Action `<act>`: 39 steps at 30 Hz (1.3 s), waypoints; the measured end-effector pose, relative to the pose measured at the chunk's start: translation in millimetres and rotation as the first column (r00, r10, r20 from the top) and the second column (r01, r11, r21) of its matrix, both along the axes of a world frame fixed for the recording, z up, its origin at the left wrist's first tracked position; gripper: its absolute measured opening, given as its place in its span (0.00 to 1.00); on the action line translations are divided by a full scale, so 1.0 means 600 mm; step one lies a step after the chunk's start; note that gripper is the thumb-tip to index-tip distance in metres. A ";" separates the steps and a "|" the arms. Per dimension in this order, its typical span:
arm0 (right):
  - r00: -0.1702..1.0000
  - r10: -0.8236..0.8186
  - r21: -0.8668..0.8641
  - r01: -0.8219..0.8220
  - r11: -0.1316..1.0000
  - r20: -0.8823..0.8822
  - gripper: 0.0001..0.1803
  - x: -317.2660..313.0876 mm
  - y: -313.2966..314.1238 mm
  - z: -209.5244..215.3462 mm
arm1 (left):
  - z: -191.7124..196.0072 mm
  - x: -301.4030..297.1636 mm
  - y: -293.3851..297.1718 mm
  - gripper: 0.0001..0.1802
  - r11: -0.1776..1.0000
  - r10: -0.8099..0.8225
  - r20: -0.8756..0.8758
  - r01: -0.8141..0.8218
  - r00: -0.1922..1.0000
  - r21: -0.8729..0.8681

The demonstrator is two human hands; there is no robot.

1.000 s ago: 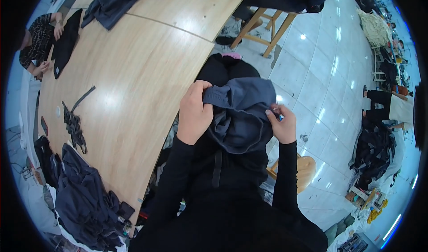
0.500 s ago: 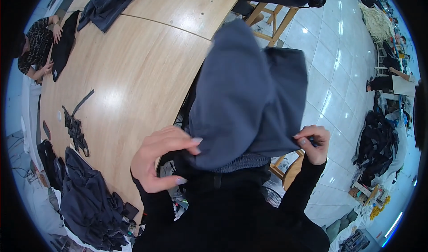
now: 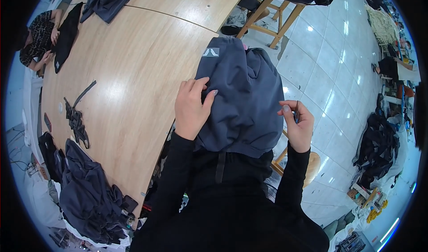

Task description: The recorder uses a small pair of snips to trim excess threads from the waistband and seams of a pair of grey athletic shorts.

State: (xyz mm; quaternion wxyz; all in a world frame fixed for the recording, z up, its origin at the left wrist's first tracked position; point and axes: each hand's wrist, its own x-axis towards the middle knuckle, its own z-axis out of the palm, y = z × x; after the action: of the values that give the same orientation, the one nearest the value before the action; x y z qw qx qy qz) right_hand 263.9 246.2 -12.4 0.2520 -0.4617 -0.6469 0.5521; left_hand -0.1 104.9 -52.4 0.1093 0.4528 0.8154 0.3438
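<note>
A dark blue-grey garment [image 3: 243, 105] lies bunched over my lap, beside the table edge. Its gathered, elastic-looking edge is toward me, and a pale patch [image 3: 211, 52] shows at its far left corner. My left hand [image 3: 192, 107] rests against the garment's left side, thumb and fingers apart. Just off the right side is my right hand [image 3: 298, 122], its fingers curled around a small dark tool [image 3: 296, 112] with a thin tip. Most of that tool is hidden by the fingers, so its kind is unclear.
The wooden table [image 3: 129, 73] runs along my left, with black straps [image 3: 76, 122] and a dark garment pile [image 3: 87, 194] on it. Another person [image 3: 42, 35] handles a black cloth at the far left. A wooden stool [image 3: 274, 22] stands ahead; fabric heaps [image 3: 379, 140] lie right.
The garment has settled from a raised, blurred position onto my lap, bringing its patch into view. My left hand has moved up and right onto the cloth; my right hand has shifted slightly up and left.
</note>
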 end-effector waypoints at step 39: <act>0.941 0.210 0.435 -0.311 0.845 0.265 0.12 -0.049 -0.094 -0.043 | 0.025 0.119 -0.057 0.22 0.969 0.116 0.161 -0.147 0.980 0.198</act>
State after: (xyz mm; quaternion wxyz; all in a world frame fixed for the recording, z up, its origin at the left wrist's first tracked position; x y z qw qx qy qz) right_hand 234.4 189.8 -38.2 0.2099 -0.3488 -0.8409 0.3566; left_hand 71.1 70.5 -37.1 0.0982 0.3799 0.7926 0.4667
